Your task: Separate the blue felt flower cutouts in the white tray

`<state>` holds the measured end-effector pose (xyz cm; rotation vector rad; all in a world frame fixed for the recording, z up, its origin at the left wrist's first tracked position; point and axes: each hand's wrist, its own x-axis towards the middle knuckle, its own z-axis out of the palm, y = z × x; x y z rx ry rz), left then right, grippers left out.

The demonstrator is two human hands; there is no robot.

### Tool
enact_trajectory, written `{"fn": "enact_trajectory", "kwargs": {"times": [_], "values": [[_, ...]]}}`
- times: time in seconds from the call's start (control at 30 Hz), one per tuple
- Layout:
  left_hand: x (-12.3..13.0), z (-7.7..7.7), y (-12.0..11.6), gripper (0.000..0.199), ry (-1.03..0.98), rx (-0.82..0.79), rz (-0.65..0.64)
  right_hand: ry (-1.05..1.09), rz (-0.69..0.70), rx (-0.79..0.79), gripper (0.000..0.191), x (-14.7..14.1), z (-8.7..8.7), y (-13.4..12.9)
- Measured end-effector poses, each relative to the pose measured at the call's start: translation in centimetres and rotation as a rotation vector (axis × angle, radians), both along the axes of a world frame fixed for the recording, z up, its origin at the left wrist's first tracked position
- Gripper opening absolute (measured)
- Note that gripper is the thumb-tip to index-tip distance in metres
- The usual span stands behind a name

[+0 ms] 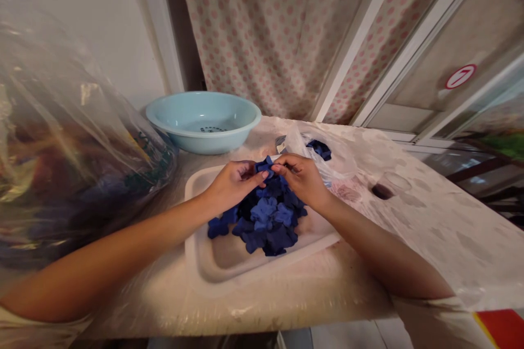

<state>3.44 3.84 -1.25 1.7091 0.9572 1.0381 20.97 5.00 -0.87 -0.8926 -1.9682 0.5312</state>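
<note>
Between my two hands is a small blue fabric flower (264,164), held above a white tray (204,281). My left hand (234,184) pinches it from the left, thumb on its lower edge. My right hand (302,179) grips its right side between thumb and fingertips. Below them, a pile of blue flower-shaped pieces (266,215) lies heaped in the tray, some lighter and some darker. One dark blue piece (218,227) rests at the pile's left side. Part of the pile is hidden behind my hands.
A light blue basin (204,139) stands behind the tray. On the left is a large clear plastic bag (73,147) with dark contents. Behind my right hand lies a thin plastic bag (301,142) with dark blue pieces. A small cup of dark liquid (382,191) sits to the right.
</note>
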Motion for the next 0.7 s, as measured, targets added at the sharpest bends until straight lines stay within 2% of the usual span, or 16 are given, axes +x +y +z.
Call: {"fn": "enact_trajectory", "kwargs": {"times": [0.1,0.2,0.3,0.37,0.43,0.6,0.7], "values": [[0.0,0.0,0.0,0.025,-0.013,-0.006,-0.010,-0.055,-0.022,-0.003,0.024,0.0,0.0,0.0],[-0.1,-0.1,0.0,0.025,0.005,-0.009,-0.004,-0.079,-0.137,0.016,0.026,0.2,-0.2,0.3],[-0.1,-0.3,0.1,0.024,-0.002,-0.025,0.006,-0.088,-0.274,0.056,0.020,0.6,-0.4,0.9],[-0.1,-0.3,0.1,0.024,-0.015,-0.035,0.012,-0.101,-0.296,0.050,0.016,0.7,-0.4,1.1],[-0.1,-0.3,0.1,0.024,-0.015,-0.038,0.014,-0.103,-0.248,0.019,0.016,0.7,-0.3,0.9],[-0.1,0.0,-0.1,0.021,0.019,-0.012,-0.029,-0.118,-0.025,-0.031,0.024,0.2,0.1,0.0],[0.0,0.0,-0.1,0.019,0.018,0.005,-0.055,-0.109,0.036,-0.036,0.027,0.0,0.1,0.0]]}}
